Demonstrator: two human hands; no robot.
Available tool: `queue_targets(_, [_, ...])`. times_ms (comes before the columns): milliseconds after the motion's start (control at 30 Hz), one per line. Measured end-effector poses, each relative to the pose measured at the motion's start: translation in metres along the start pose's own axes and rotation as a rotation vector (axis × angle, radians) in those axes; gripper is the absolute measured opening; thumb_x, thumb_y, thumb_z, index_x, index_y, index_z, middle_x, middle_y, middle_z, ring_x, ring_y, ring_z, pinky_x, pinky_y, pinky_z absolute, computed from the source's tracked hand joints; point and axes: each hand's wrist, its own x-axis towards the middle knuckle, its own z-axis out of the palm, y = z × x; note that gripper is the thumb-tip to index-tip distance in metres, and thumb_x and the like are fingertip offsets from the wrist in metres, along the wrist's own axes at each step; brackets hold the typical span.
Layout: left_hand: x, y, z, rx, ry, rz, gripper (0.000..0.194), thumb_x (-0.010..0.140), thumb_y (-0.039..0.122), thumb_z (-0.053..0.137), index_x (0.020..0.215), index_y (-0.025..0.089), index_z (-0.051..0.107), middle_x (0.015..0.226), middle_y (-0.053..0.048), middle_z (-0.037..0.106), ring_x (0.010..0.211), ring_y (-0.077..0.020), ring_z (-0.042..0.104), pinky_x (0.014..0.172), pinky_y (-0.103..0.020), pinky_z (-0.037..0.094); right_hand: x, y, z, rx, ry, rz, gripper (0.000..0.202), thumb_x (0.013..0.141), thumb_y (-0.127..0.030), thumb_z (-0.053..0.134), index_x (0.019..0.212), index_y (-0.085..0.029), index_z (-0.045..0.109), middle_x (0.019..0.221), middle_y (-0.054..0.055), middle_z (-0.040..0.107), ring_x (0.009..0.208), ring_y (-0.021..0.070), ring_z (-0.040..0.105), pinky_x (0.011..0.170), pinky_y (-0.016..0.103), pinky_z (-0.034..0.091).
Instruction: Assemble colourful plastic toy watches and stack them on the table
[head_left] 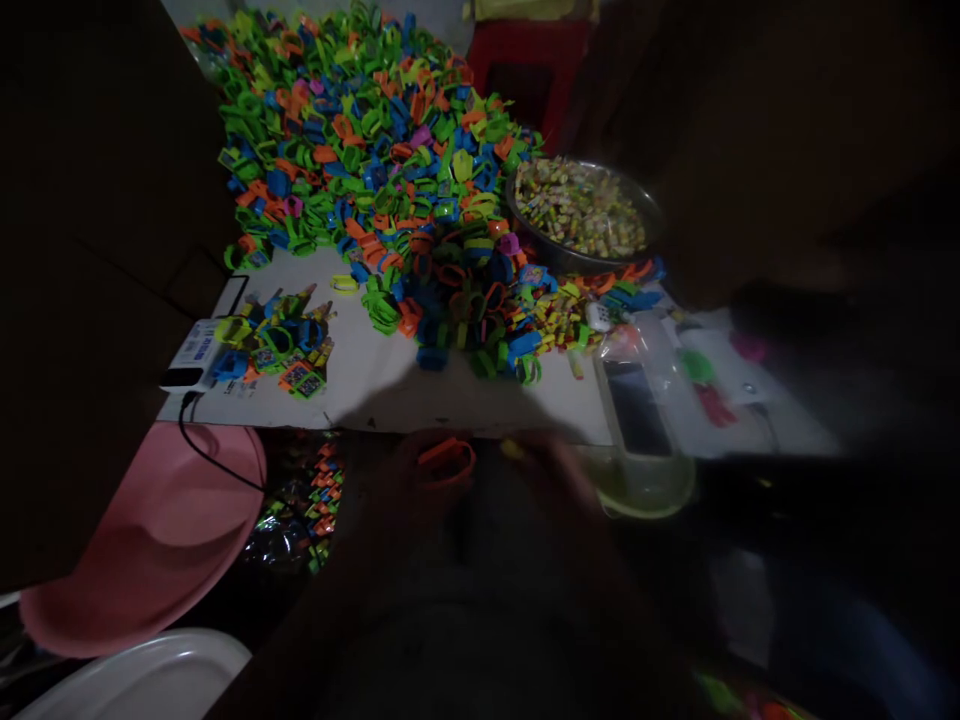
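Note:
My left hand (pixel 411 482) is closed around an orange toy watch (pixel 448 456), just off the table's near edge. A small yellow piece (pixel 513 449), perhaps a wrapped candy, is pinched in the fingertips of my right hand (pixel 551 468), beside the watch and apart from it. Both hands lie in deep shadow. Ahead of them a large heap of coloured toy watches (pixel 360 160) covers the back of the white tabletop (pixel 375 395). Small yellow and multicoloured pieces (pixel 555 318) lie loose at its front right. More of them fill a metal bowl (pixel 574 262).
A smaller group of toy watches (pixel 281 345) lies left, by a white device (pixel 191 358) with a black cable (pixel 217 470). A pink basin (pixel 157 530) and a white basin (pixel 142 675) stand below. At right is a phone (pixel 637 405) on a clear container (pixel 679 480).

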Motion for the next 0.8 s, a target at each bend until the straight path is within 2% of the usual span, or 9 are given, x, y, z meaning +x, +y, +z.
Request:
queue_targets(100, [-0.001,0.003,0.004,-0.024,-0.076,-0.026,0.034,0.07,0.026,0.076,0.102,0.019,0.067,0.103,-0.007,0.075,0.093,-0.0199,0.071,0.08,-0.029,0.059,-0.019,-0.02,0.013,-0.007,-0.059,0.015,0.023,0.091,-0.041,0.051,0.099,-0.026,0.065,0.096,0.004,0.069,0.092,0.0194,0.062,0.077,0.029,0.05])
queue_targets(200, [-0.003,0.002,0.007,-0.035,-0.12,-0.061,0.035,0.07,0.024,0.077,0.102,0.018,0.067,0.103,-0.007,0.075,0.093,-0.0192,0.071,0.08,-0.028,0.059,-0.02,-0.025,0.016,-0.003,-0.063,-0.002,0.021,0.091,-0.038,0.051,0.099,-0.025,0.066,0.1,0.005,0.068,0.092,0.0191,0.063,0.078,0.031,0.05])
queue_targets(400, [-0.006,0.001,0.003,-0.003,-0.111,-0.129,0.038,0.066,0.025,0.078,0.103,0.019,0.068,0.107,-0.007,0.074,0.097,-0.0201,0.07,0.082,-0.028,0.057,-0.021,-0.017,0.014,-0.083,0.058,-0.032,0.015,0.09,-0.035,0.056,0.098,-0.025,0.064,0.095,0.004,0.069,0.088,0.0185,0.064,0.078,0.032,0.052])
queue_targets(467, [-0.007,0.002,0.001,0.004,-0.11,-0.135,0.039,0.066,0.027,0.078,0.104,0.019,0.068,0.109,-0.007,0.073,0.098,-0.0206,0.069,0.083,-0.028,0.057,-0.021,-0.012,0.015,-0.128,0.037,-0.075,0.016,0.091,-0.035,0.056,0.1,-0.025,0.063,0.095,0.005,0.069,0.086,0.0179,0.064,0.076,0.031,0.053])
queue_targets(567, [-0.007,0.003,0.001,0.019,-0.107,-0.125,0.041,0.067,0.028,0.077,0.105,0.019,0.068,0.105,-0.007,0.074,0.095,-0.0204,0.07,0.083,-0.029,0.057,-0.02,-0.005,0.016,-0.166,-0.014,-0.143,0.023,0.092,-0.037,0.056,0.108,-0.02,0.062,0.106,0.007,0.066,0.092,0.0175,0.064,0.08,0.034,0.054])
queue_targets(667, [-0.007,0.003,0.0,0.06,-0.107,-0.1,0.04,0.067,0.027,0.077,0.105,0.018,0.068,0.104,-0.007,0.074,0.094,-0.0207,0.07,0.081,-0.03,0.057,-0.018,0.0,0.017,-0.172,-0.037,-0.164,0.031,0.093,-0.038,0.056,0.117,-0.018,0.059,0.118,0.008,0.061,0.099,0.0185,0.062,0.086,0.04,0.054])
queue_targets(800, [-0.006,0.004,-0.002,0.082,-0.108,-0.086,0.039,0.068,0.026,0.077,0.105,0.019,0.068,0.103,-0.007,0.074,0.095,-0.0205,0.069,0.083,-0.03,0.057,-0.019,0.001,0.014,-0.185,-0.077,-0.184,0.032,0.093,-0.037,0.056,0.12,-0.018,0.058,0.122,0.008,0.06,0.103,0.0196,0.061,0.087,0.041,0.054])
